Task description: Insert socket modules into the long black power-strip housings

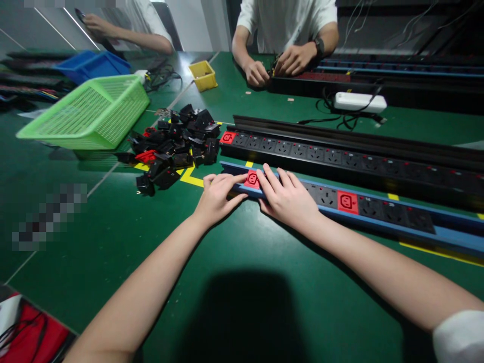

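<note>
both hands (260, 196) press a red socket (252, 179) in the blue rail (459, 237).

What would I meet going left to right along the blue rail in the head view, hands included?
Left hand → red socket → right hand → black sockets → second red socket → further black sockets → the blue rail's bare stretch at the right.

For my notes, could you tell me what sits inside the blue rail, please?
Black sockets and two red ones show. The right hand covers part of the rail, so what lies under it is hidden.
</note>
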Demonstrator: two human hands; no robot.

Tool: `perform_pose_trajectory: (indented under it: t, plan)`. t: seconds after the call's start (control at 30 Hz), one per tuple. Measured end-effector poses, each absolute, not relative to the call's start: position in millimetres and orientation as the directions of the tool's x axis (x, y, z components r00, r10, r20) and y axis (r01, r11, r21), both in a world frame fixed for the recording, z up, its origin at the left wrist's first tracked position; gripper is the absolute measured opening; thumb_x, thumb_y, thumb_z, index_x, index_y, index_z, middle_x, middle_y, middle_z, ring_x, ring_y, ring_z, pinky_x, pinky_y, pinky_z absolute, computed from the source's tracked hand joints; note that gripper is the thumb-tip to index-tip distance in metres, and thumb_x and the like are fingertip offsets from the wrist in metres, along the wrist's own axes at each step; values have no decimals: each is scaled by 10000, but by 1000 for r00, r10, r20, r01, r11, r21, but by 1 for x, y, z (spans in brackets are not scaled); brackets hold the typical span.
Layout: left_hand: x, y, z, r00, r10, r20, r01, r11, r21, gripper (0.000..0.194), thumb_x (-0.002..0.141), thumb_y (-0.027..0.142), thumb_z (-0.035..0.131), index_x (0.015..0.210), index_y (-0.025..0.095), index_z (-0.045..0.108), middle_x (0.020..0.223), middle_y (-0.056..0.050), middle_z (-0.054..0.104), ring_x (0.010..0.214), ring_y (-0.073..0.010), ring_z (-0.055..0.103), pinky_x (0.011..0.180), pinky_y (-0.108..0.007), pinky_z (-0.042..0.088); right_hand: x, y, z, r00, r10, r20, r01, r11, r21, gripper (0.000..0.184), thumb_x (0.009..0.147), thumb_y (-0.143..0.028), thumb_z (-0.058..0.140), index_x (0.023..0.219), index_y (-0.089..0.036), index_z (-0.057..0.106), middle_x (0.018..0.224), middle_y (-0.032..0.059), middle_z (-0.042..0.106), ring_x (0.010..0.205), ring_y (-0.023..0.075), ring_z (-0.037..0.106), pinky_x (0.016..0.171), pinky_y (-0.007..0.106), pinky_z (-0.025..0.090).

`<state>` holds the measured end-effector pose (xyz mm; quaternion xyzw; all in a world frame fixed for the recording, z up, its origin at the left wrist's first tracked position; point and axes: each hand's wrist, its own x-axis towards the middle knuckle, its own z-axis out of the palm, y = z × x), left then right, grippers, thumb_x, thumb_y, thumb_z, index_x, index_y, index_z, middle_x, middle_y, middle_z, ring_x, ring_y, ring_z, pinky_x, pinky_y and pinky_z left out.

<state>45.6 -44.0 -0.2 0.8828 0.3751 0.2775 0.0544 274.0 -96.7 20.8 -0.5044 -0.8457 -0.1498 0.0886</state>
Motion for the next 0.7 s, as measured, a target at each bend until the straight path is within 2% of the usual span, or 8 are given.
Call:
perform_pose_trajectory:
  t: [0.1,0.2,0.3,0.37,0.5,0.57,0.6,0.7]
  plan:
    - [42,-39,7,421,758,499,676,-629,384,430,895,433,666,1284,260,608,1228,-74,719,1140,-275,638,1015,-435,356,274,-97,23,-477,826,301,879,447,166,640,993,-328,443,1552,-31,354,1589,231,390,1287,427,524,1038,550,440]
    - [24,-25,22,201,783,589,756,-506,415,388,913,393,625,1277,260,609,1299,-80,669,1236,-294,584,1077,-463,350,275,-98,25,-496,810,313,868,465,172,659,984,-306,465,1587,-90,310,1623,174,352,1298,428,518,1032,555,449]
    - [-13,-5,38,43,717,696,828,-416,377,500,868,406,687,1339,278,580,1517,-105,475,1419,-348,411,1161,-510,272,277,-98,25,-527,788,318,850,490,194,657,984,-291,480,1606,-192,294,1642,98,336,1321,444,500,1006,568,465]
    - [-46,8,42,-53,692,720,893,-290,345,590,878,418,677,1424,271,510,1606,-120,353,1477,-386,311,1184,-586,204,278,-97,25,-546,776,317,838,504,210,644,987,-283,483,1604,-238,302,1647,70,328,1330,449,496,993,573,474]
    - [-105,22,29,-215,801,558,944,24,328,853,807,523,728,1535,262,369,1693,-169,132,1531,-473,136,1159,-721,157,278,-96,22,-554,767,323,832,512,213,623,992,-279,487,1594,-266,327,1641,59,341,1327,446,504,983,575,484]
    - [-122,25,20,-180,899,400,954,60,293,791,878,584,611,1557,278,343,1711,-151,18,1554,-464,32,1164,-726,164,278,-96,20,-551,768,326,834,510,209,619,991,-285,494,1589,-260,339,1634,64,356,1321,447,510,986,573,484]
    - [-127,25,17,-150,935,322,956,54,290,712,926,585,531,1546,271,376,1711,-144,47,1560,-444,43,1183,-689,183,278,-96,20,-551,769,325,835,511,206,620,989,-286,499,1588,-258,341,1632,67,361,1320,447,511,989,572,483]
    - [-129,26,14,-100,987,129,958,61,279,609,991,561,386,1528,275,420,1696,-142,161,1511,-414,287,1165,-610,324,278,-96,20,-552,769,322,834,512,205,625,985,-284,508,1588,-254,343,1629,74,365,1324,448,508,990,577,482]
